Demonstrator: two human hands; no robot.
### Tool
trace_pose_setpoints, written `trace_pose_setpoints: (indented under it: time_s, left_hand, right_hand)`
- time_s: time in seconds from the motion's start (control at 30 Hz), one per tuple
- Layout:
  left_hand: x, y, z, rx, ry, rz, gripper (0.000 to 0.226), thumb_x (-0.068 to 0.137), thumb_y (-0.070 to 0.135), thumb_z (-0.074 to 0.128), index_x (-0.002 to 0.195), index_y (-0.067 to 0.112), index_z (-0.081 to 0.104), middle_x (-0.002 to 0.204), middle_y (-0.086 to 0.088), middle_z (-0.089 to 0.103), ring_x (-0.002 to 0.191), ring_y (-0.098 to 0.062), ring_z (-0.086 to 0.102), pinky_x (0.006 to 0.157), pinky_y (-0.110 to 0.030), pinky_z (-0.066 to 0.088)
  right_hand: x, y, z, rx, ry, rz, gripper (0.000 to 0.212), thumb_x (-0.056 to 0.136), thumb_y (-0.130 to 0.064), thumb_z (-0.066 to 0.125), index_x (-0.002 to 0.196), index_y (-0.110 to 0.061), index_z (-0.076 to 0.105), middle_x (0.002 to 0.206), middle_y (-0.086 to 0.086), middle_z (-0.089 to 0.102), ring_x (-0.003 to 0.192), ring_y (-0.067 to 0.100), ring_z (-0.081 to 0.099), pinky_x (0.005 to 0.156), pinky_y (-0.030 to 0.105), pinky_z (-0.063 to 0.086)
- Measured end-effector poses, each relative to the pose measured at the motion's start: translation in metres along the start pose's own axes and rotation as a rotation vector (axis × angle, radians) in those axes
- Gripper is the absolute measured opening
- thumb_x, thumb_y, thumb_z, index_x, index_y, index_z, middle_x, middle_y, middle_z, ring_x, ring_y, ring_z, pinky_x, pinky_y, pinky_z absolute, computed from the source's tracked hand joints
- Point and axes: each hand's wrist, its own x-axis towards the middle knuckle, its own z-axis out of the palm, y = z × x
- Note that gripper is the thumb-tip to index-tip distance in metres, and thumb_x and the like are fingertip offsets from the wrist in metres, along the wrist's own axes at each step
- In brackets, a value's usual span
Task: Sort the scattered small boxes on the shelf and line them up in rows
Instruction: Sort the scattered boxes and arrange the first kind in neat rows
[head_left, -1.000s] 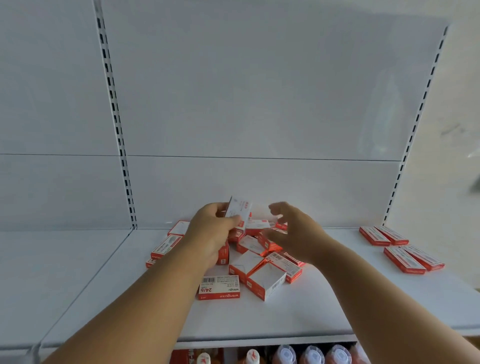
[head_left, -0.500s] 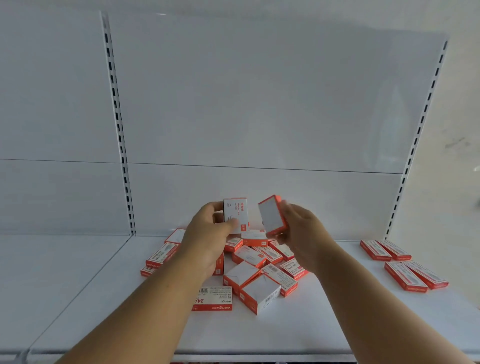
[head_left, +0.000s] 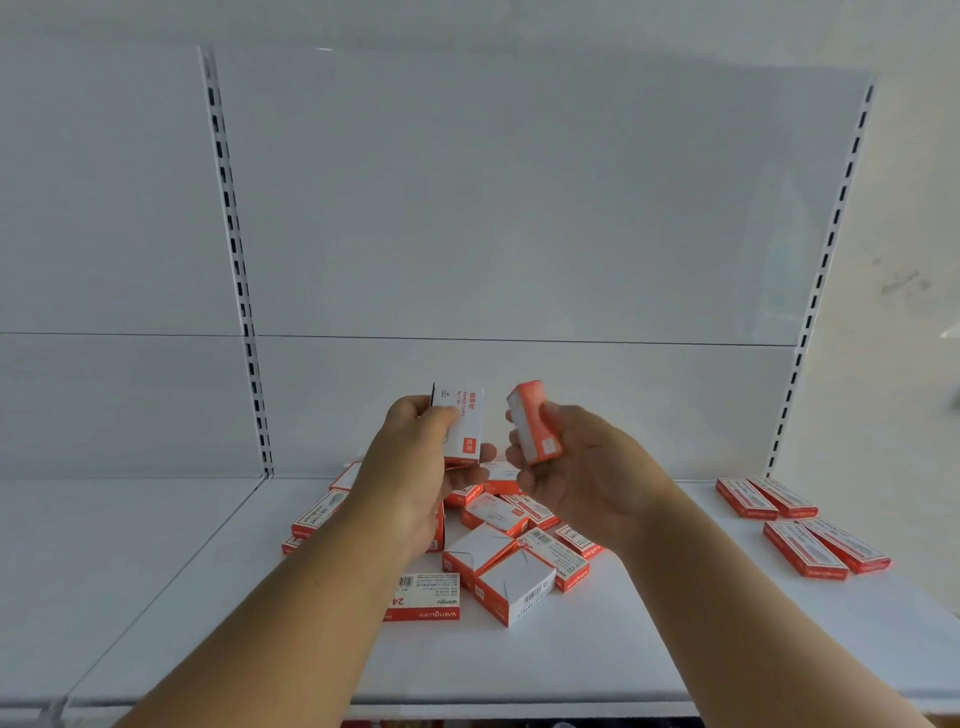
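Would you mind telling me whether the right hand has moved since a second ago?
Yes. The right hand has risen from the pile of boxes on the shelf and now holds an orange box.

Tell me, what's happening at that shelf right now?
Left hand grips a white paper-clip box; right hand grips an orange box. Both raised above the scattered pile. Nothing in the way.

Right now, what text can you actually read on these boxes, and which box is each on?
"PAPER CLIPS": box in the left hand.
"wangu", upside down, plus a partial "24": flat box at the front of the pile.
Box in the right hand: print blurred.
Long boxes on the right: too small to read.
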Motion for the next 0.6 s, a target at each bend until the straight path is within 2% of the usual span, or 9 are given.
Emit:
trace_pose_setpoints:
  time_s: [0.07, 0.13, 0.27, 0.37, 0.43, 0.5, 0.6]
  left_hand:
    - [0.000, 0.000, -0.001, 0.003, 0.010, 0.001, 0.014, 0.102, 0.022, 0.047, 0.114, 0.022, 0.054, 0.108, -0.013, 0.065, 0.079, -0.026, 0.074, 0.058, -0.029, 0.057]
    - [0.000, -0.001, -0.004, 0.004, 0.018, 0.001, 0.014, 0.101, 0.022, 0.048, 0.114, 0.022, 0.054, 0.108, -0.013, 0.065, 0.081, -0.024, 0.071, 0.059, -0.028, 0.057]
    - [-0.001, -0.003, -0.013, 0.039, 0.025, -0.008, 0.019, 0.100, 0.022, 0.048, 0.117, 0.022, 0.056, 0.109, -0.010, 0.067, 0.079, -0.021, 0.071, 0.071, -0.038, 0.061]
    - [-0.003, -0.003, -0.031, 0.162, 0.090, 0.040, 0.012, 0.093, 0.030, 0.053, 0.102, 0.031, 0.062, 0.097, 0.002, 0.074, 0.084, -0.017, 0.072, 0.071, -0.038, 0.060]
    - [-0.005, 0.000, -0.048, 0.162, 0.118, 0.045, 0.010, 0.089, 0.026, 0.058, 0.093, 0.029, 0.066, 0.086, 0.007, 0.077, 0.077, -0.013, 0.074, 0.065, -0.036, 0.059]
    - [-0.005, 0.006, -0.069, 0.122, 0.129, 0.024, 0.010, 0.090, 0.017, 0.061, 0.091, 0.024, 0.068, 0.083, 0.004, 0.077, 0.073, -0.012, 0.075, 0.057, -0.031, 0.059]
    - [-0.001, 0.016, -0.105, 0.166, 0.136, 0.038, 0.012, 0.091, 0.013, 0.062, 0.094, 0.023, 0.070, 0.083, 0.005, 0.077, 0.074, -0.009, 0.074, 0.053, -0.021, 0.055]
  right_hand:
    - [-0.002, 0.000, 0.001, -0.030, -0.078, -0.025, 0.038, 0.086, -0.011, 0.064, 0.120, 0.005, 0.057, 0.099, 0.017, 0.064, 0.079, 0.023, 0.064, 0.064, 0.030, 0.052]
    - [-0.002, 0.001, 0.005, -0.055, -0.109, -0.043, 0.033, 0.090, -0.003, 0.061, 0.121, 0.005, 0.056, 0.108, 0.019, 0.070, 0.084, 0.027, 0.071, 0.067, 0.031, 0.055]
    - [0.006, 0.009, 0.015, -0.080, 0.085, -0.061, 0.023, 0.096, 0.000, 0.052, 0.117, -0.004, 0.062, 0.116, 0.017, 0.065, 0.104, 0.037, 0.065, 0.075, 0.041, 0.059]
    - [0.009, 0.013, 0.025, -0.347, 0.146, -0.112, 0.019, 0.100, -0.012, 0.050, 0.110, -0.006, 0.065, 0.111, 0.013, 0.070, 0.106, 0.034, 0.065, 0.090, 0.043, 0.057]
    - [0.009, 0.015, 0.035, -0.390, 0.122, -0.124, 0.019, 0.100, -0.014, 0.053, 0.108, -0.001, 0.063, 0.108, 0.014, 0.072, 0.101, 0.031, 0.069, 0.089, 0.041, 0.058]
    - [0.012, 0.017, 0.048, -0.339, 0.096, -0.121, 0.018, 0.097, -0.009, 0.056, 0.109, 0.005, 0.060, 0.108, 0.018, 0.071, 0.099, 0.032, 0.071, 0.087, 0.043, 0.058]
    - [0.020, 0.024, 0.072, -0.317, 0.053, -0.112, 0.018, 0.093, -0.003, 0.060, 0.106, 0.009, 0.060, 0.102, 0.019, 0.074, 0.091, 0.032, 0.073, 0.076, 0.041, 0.061]
